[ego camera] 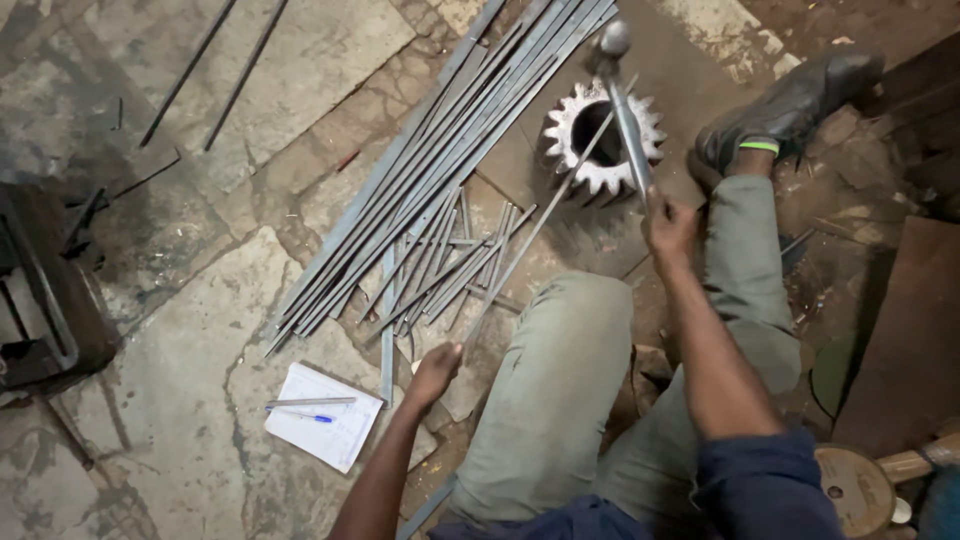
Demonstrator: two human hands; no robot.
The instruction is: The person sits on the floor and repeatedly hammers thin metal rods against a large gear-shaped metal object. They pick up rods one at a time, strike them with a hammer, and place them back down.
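The floor (180, 400) is rough, cracked stone slabs, grey and dusty, with dirt in the joints. A long bundle of flat steel strips (440, 160) lies slantwise across it, with a heap of shorter cut strips (450, 265) at its lower end. Two thin dark rods (215, 70) lie apart at the upper left. A white notepad (325, 415) with a blue pen (310, 417) and a short strip on it sits near the left hand.

The left hand (435, 375) is closed around the near end of a thin steel rod (535, 230), whose far end rests across a large toothed gear wheel (603, 140) lying flat on the floor. The right hand (668, 228) grips the handle of a hammer (625, 100), its head raised above the gear.

A dark metal frame (45, 290) is cut off at the left edge. At the lower right a round disc (855, 490) is only partly in view. A black shoe (790, 105) rests beside the gear.
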